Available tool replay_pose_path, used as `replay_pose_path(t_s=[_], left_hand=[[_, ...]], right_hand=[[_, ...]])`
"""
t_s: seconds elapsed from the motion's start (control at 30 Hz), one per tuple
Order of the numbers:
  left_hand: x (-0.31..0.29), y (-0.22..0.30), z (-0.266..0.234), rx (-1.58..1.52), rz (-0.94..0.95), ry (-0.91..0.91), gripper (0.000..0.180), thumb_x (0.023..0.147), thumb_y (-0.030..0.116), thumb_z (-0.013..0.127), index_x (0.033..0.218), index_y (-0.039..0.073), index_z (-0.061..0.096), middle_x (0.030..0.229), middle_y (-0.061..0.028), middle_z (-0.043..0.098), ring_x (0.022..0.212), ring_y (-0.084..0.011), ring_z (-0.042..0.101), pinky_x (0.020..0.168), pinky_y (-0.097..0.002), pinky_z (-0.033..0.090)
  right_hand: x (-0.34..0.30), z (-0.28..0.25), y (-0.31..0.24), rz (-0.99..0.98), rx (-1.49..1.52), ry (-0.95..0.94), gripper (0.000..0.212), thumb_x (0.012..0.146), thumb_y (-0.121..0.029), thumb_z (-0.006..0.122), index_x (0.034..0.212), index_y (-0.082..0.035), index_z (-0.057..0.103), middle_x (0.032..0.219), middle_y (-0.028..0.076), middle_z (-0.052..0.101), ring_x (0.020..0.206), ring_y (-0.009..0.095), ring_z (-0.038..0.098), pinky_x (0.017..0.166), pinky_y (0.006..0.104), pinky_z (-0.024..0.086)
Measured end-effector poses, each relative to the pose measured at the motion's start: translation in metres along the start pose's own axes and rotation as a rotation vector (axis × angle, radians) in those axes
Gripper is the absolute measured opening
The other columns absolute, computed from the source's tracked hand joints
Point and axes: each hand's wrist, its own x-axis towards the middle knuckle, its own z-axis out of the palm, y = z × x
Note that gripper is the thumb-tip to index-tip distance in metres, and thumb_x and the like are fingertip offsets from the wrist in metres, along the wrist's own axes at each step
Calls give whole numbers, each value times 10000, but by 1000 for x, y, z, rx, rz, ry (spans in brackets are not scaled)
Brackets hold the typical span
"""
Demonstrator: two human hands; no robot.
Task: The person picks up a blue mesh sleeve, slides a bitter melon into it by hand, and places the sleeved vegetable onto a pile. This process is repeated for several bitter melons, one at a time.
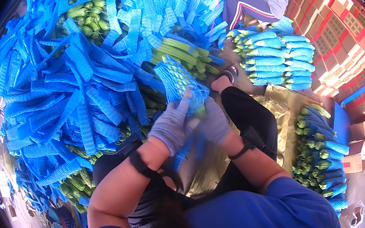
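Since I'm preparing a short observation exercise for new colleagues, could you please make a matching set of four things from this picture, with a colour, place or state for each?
Things:
1. Held net
2. Cartons
3. Gold sheet
4. Left wristband

Descriptions:
A. Shiny, beside the right leg
B. Black
C. Blue, in the gloved left hand
D. Brown and red, stacked at the right

Pairs: 1-C, 2-D, 3-A, 4-B

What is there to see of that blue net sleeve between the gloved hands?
The blue net sleeve is a diamond-patterned mesh, looking like soft plastic, spread wide and slanting up toward the left. Green shows through its holes and at its lower end. The left hand holds its lower part; the right hand, blurred, is at its lower right.
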Motion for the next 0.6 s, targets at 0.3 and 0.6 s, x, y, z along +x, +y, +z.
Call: replay_pose_path(t_s=[0.3,0.6], left_hand=[[19,-10,18,-1091,-117,199,863,906,-73,548,1562,151,35,1437,-52,395,1263,-156,421,1070,-296,345],[27,-29,30,-1335,-238,470,726,970,-65,439,1549,242,126,1423,-75,426,1217,-188,488,1023,-337,425]], right_hand=[[11,-30,0,-170,6,271,726,774,-327,805,1339,-30,458,1034,61,575,834,194,591,786,338,491],[-21,-12,-19,-238,-419,-14,425,914,-299,646,1218,-18,551,909,111,626,862,234,623,859,372,491]])
